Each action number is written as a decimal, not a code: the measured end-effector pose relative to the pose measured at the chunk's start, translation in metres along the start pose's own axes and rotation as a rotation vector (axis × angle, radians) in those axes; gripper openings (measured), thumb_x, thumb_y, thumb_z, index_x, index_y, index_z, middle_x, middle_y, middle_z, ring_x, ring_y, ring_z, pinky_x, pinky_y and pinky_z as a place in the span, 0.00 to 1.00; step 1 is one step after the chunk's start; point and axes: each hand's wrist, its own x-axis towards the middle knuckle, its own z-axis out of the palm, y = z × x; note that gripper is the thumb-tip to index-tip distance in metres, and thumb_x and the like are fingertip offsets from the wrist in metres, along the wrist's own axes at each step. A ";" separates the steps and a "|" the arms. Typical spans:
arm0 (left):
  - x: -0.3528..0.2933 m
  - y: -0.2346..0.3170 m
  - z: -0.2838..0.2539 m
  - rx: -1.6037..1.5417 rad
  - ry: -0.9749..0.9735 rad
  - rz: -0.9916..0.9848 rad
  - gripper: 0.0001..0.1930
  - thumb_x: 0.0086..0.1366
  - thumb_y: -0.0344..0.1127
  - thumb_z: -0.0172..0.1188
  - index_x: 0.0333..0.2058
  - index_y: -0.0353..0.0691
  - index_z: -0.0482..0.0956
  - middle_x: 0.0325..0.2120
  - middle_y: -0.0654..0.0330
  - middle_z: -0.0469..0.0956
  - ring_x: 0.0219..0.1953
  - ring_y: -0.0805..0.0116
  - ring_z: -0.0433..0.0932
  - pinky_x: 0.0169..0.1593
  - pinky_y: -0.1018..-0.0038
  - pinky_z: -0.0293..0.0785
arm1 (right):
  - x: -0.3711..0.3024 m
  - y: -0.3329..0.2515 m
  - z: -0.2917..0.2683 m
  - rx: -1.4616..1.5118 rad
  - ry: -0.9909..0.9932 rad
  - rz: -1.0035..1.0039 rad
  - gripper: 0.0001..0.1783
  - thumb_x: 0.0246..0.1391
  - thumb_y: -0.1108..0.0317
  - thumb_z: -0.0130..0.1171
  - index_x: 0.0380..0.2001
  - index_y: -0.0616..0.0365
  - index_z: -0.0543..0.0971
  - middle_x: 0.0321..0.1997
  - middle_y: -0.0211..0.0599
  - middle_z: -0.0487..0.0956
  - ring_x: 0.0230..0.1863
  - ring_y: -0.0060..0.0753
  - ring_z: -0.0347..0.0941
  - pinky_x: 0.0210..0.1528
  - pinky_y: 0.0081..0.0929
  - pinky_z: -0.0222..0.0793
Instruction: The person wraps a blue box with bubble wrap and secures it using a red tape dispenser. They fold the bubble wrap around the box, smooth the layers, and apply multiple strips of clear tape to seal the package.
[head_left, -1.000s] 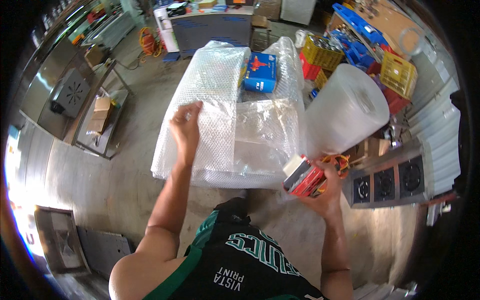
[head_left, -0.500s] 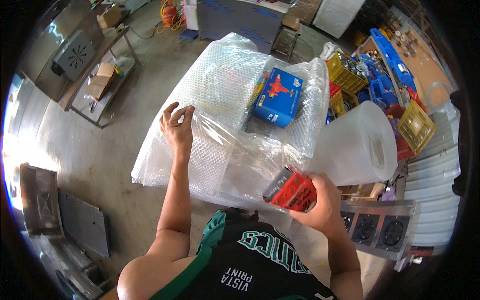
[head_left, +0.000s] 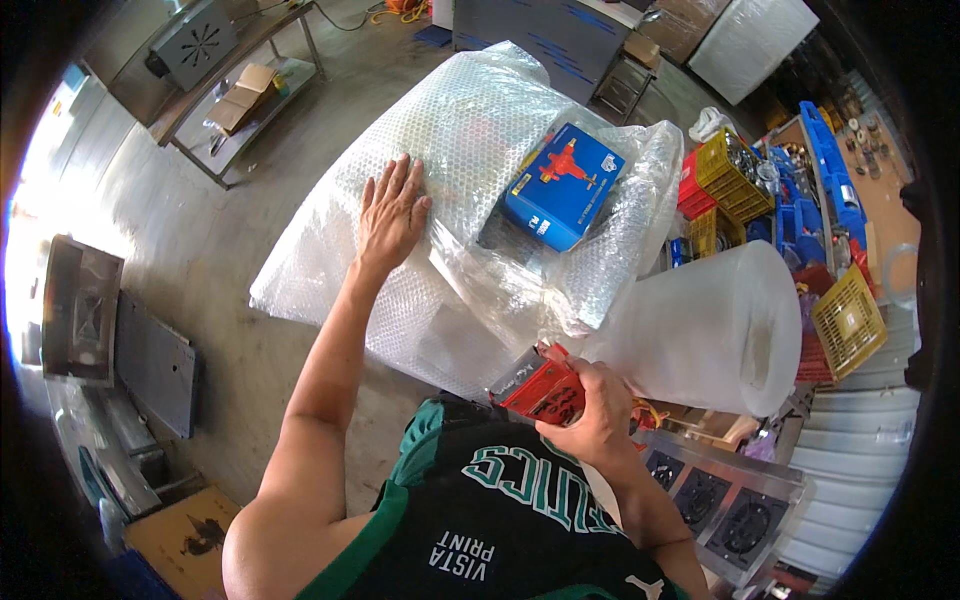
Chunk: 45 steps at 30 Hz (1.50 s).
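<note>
My left hand (head_left: 392,222) lies with its fingers stretched out on a large bundle of clear bubble wrap (head_left: 340,235) in front of me. Gripped in my right hand (head_left: 597,415) is a red tape dispenser (head_left: 545,388) with a grey end and dark handwriting, held at the near edge of the bundle. A wrinkled, shiny clear strip seems to run across the wrap near it. Farther back on the bundle sits a blue box (head_left: 565,188) with a red tool pictured on it. What the wrap covers is hard to make out.
A big roll of translucent wrap (head_left: 690,325) stands right of the bundle. Behind it are yellow crates (head_left: 735,178) of parts and a bench. A metal panel with fans (head_left: 725,500) is at lower right. A steel table (head_left: 245,95) stands far left, with metal panels (head_left: 155,360) below.
My left hand has come down flat onto the bubble wrap from a raised, curled pose. My right hand has drawn the dispenser slightly nearer and left. The whole view has shifted.
</note>
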 end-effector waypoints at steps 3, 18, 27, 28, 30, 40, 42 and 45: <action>-0.002 0.007 0.005 0.055 0.009 -0.027 0.36 0.80 0.62 0.35 0.78 0.50 0.55 0.79 0.56 0.51 0.81 0.55 0.46 0.80 0.52 0.38 | -0.012 0.010 -0.019 -0.012 -0.029 -0.035 0.53 0.30 0.66 0.83 0.64 0.55 0.68 0.37 0.44 0.79 0.34 0.50 0.78 0.36 0.46 0.74; 0.005 0.021 0.010 -0.043 -0.008 -0.157 0.41 0.76 0.71 0.34 0.78 0.51 0.56 0.80 0.56 0.47 0.82 0.57 0.42 0.80 0.52 0.34 | 0.049 0.020 -0.165 -0.197 -0.248 -0.100 0.45 0.31 0.69 0.79 0.57 0.57 0.71 0.38 0.45 0.80 0.39 0.56 0.81 0.42 0.47 0.78; 0.005 0.033 0.016 0.072 0.011 -0.193 0.42 0.76 0.71 0.36 0.79 0.51 0.51 0.80 0.55 0.44 0.82 0.57 0.39 0.80 0.52 0.32 | 0.039 0.052 -0.169 -0.224 -0.365 0.020 0.43 0.34 0.68 0.78 0.57 0.60 0.71 0.42 0.50 0.83 0.41 0.59 0.83 0.43 0.48 0.79; 0.005 0.034 0.017 0.081 0.029 -0.202 0.42 0.76 0.70 0.37 0.79 0.51 0.51 0.80 0.54 0.44 0.82 0.56 0.39 0.80 0.52 0.32 | 0.037 0.056 -0.163 -0.271 -0.425 0.080 0.44 0.34 0.67 0.78 0.58 0.59 0.70 0.42 0.50 0.82 0.41 0.59 0.82 0.43 0.49 0.79; 0.004 0.036 0.019 0.102 0.032 -0.206 0.43 0.76 0.70 0.39 0.79 0.51 0.51 0.80 0.53 0.44 0.82 0.55 0.40 0.80 0.52 0.32 | 0.032 0.061 -0.150 -0.222 -0.425 0.093 0.44 0.35 0.66 0.77 0.59 0.59 0.70 0.42 0.52 0.82 0.42 0.61 0.82 0.44 0.51 0.79; -0.028 0.063 0.017 -0.151 0.063 0.162 0.34 0.81 0.60 0.28 0.74 0.53 0.66 0.77 0.57 0.58 0.80 0.52 0.50 0.80 0.48 0.35 | 0.150 0.020 -0.168 -0.419 -1.088 0.402 0.37 0.31 0.57 0.78 0.49 0.61 0.83 0.37 0.55 0.87 0.40 0.61 0.84 0.46 0.48 0.81; -0.028 0.063 0.017 -0.131 0.039 0.166 0.33 0.81 0.59 0.30 0.74 0.52 0.65 0.77 0.57 0.58 0.80 0.51 0.50 0.80 0.48 0.34 | 0.172 0.030 -0.156 -0.449 -1.243 0.458 0.35 0.31 0.56 0.77 0.46 0.62 0.85 0.36 0.53 0.87 0.40 0.58 0.85 0.45 0.46 0.81; -0.027 0.057 0.018 -0.086 0.016 0.163 0.33 0.81 0.60 0.31 0.75 0.52 0.64 0.77 0.57 0.57 0.80 0.51 0.50 0.80 0.48 0.34 | 0.171 0.067 -0.124 -0.667 -1.636 0.554 0.31 0.34 0.52 0.75 0.42 0.62 0.87 0.35 0.50 0.88 0.38 0.54 0.85 0.44 0.46 0.80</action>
